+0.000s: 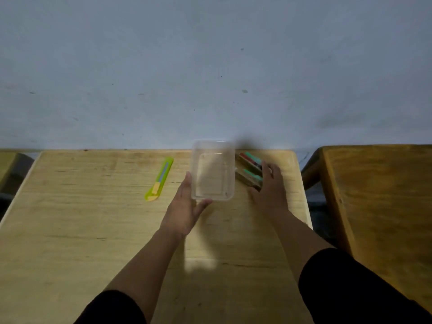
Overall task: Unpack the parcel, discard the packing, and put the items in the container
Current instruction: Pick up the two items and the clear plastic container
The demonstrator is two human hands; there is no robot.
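Note:
A clear plastic container [213, 170] stands on the wooden table [93, 218] near its far edge, with nothing visible inside. My left hand [187, 204] holds its near-left corner, thumb under the front rim and fingers along the left side. To the right of the container lie several pens or markers [249, 169] with green and red parts, some in brownish packing. My right hand [268, 188] rests flat on them with fingers spread, covering their near ends.
A yellow-green utility knife [160, 178] lies on the table left of the container. A grey wall [210, 66] rises right behind the table. A second, darker wooden table [383, 202] stands to the right across a narrow gap.

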